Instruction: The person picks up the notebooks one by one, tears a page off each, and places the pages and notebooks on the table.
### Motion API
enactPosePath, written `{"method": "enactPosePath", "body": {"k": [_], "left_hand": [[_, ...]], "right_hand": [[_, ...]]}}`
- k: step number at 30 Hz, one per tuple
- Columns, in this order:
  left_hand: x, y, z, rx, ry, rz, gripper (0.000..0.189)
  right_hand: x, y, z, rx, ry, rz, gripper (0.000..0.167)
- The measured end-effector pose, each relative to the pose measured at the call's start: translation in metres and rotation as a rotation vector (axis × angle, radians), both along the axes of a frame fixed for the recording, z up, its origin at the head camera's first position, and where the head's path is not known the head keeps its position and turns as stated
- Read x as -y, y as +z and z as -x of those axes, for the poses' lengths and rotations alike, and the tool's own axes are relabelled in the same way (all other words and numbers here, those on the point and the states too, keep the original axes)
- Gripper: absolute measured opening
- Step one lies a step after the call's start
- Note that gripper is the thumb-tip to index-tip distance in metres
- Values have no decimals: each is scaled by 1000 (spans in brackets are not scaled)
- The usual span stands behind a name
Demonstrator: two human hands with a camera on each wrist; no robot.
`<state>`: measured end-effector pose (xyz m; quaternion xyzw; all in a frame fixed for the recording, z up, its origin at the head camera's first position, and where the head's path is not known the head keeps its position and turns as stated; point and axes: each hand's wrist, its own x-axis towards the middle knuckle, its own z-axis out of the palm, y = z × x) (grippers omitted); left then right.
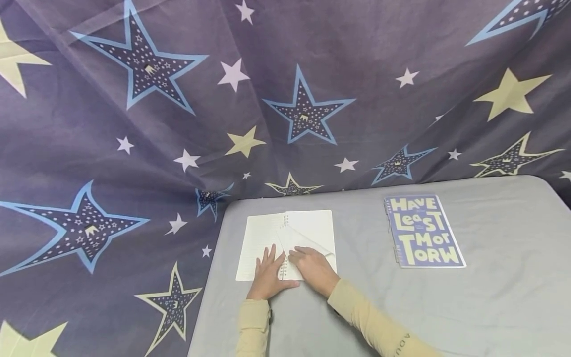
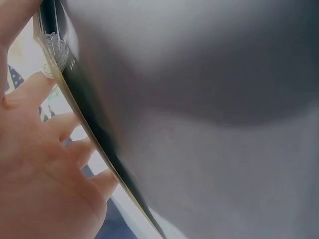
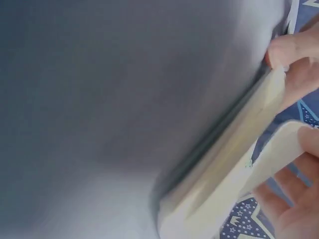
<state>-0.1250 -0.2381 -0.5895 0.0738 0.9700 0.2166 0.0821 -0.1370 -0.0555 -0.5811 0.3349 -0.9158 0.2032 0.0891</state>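
An open spiral notebook [image 1: 256, 240] with white pages lies flat at the left part of the table. My left hand [image 1: 269, 278] rests on its left page beside the binding, fingers spread, thumb stretched along the near edge. With my right hand [image 1: 314, 267] I pinch a page [image 1: 292, 239] that is raised and bent slantwise across the right side, close to the wire spiral [image 1: 282, 270]. The right wrist view shows this curled page [image 3: 276, 149] between thumb and fingers. In the left wrist view the notebook's edge [image 2: 102, 149] hides the left fingertips.
A second spiral notebook [image 1: 426, 232], with a purple cover and large pale lettering, lies to the right on the grey covered table [image 1: 504, 292]. A dark curtain [image 1: 357, 44] printed with stars hangs behind and along the left side.
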Motion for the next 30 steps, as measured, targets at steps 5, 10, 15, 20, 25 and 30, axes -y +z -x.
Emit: {"method": "enactPosePath", "body": {"k": [5, 10, 15, 20, 25, 30], "left_hand": [[-2, -1, 1, -51, -18, -26, 109], [-3, -6, 4, -56, -19, -69, 113], [3, -11, 3, -11, -17, -94, 111], [9, -8, 2, -31, -54, -156, 107], [11, -4, 1, -18, -83, -139, 93], [11, -1, 3, 67, -69, -149, 72]], "right_hand": [[-5, 3, -7, -16, 105, 92, 14], [-15, 10, -14, 25, 100, 201, 21], [-23, 17, -22, 58, 88, 230, 26], [-34, 23, -35, 56, 89, 262, 26], [-46, 24, -51, 4, 123, 310, 24], [-56, 23, -66, -38, 165, 320, 24]]}}
